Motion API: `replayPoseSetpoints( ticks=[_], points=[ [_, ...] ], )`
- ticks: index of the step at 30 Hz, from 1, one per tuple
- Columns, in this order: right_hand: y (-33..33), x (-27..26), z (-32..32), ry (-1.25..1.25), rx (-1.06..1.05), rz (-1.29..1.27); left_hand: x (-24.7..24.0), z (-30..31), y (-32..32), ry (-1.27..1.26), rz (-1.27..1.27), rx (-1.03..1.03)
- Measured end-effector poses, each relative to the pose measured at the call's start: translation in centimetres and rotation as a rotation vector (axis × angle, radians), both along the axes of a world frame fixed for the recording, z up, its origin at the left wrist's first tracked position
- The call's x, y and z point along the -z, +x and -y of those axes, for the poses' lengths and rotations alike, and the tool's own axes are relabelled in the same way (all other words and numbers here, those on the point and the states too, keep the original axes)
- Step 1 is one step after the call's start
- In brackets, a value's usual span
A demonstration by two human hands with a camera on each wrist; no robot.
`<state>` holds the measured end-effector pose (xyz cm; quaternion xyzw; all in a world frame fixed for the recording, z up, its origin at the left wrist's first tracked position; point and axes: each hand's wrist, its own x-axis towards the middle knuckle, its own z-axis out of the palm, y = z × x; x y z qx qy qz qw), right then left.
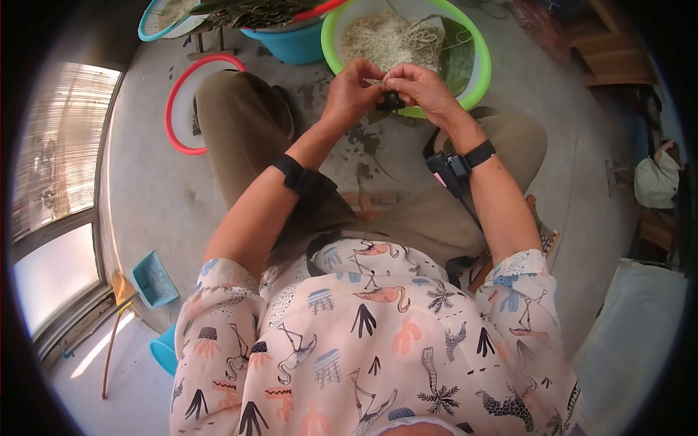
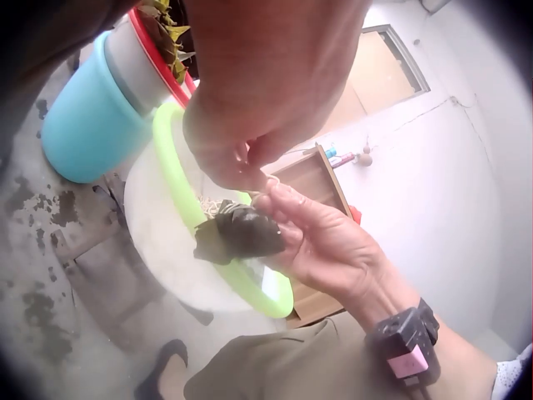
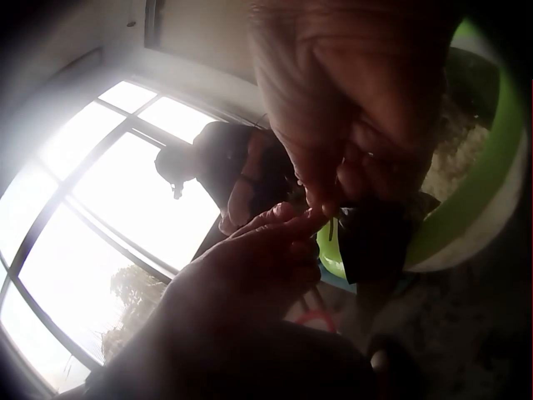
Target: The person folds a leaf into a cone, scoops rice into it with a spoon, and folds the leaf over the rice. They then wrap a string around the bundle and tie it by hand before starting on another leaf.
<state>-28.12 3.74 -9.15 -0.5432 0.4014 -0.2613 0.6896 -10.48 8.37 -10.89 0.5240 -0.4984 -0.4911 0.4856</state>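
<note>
In the head view a small dark leaf-wrapped bundle [image 1: 391, 102] hangs just below the meeting fingertips of both hands, near the rim of a green-edged basin [image 1: 484, 69]. The left hand [image 1: 350, 93] and right hand [image 1: 430, 91] each pinch a thin pale string at the bundle's top. Dark green and folded, the bundle [image 2: 241, 232] lies against the right hand's [image 2: 333, 250] fingers in the left wrist view; the left hand [image 2: 262, 75] is above it. The right wrist view shows the bundle [image 3: 373, 242] dark beneath the right hand [image 3: 350, 100].
The basin holds white grains [image 1: 378, 42], loose strings and green leaves. A blue tub [image 1: 291, 45] with leaves stands left of it, and a red-rimmed basin [image 1: 174, 109] is by the left knee. Another person [image 3: 221, 162] appears in the right wrist view.
</note>
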Motion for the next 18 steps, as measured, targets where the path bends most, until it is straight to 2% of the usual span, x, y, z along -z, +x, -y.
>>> replayPoseSetpoints(
  ticks=[4, 6, 13, 18],
  points=[
    [0.0, 0.3, 0.0, 0.031, 0.022, 0.014, 0.6, 0.2, 0.1, -0.008, -0.018, 0.010],
    [0.0, 0.2, -0.1, 0.045, 0.020, 0.035, 0.7, 0.3, 0.2, 0.036, -0.108, 0.030],
    [0.6, -0.3, -0.1, -0.001, 0.128, 0.062, 1.2, 0.9, -0.6, 0.029, -0.096, -0.010],
    [0.8, -0.1, -0.1, -0.029, 0.184, 0.060, -0.1, 0.3, -1.6, 0.040, -0.066, -0.121]
  ],
)
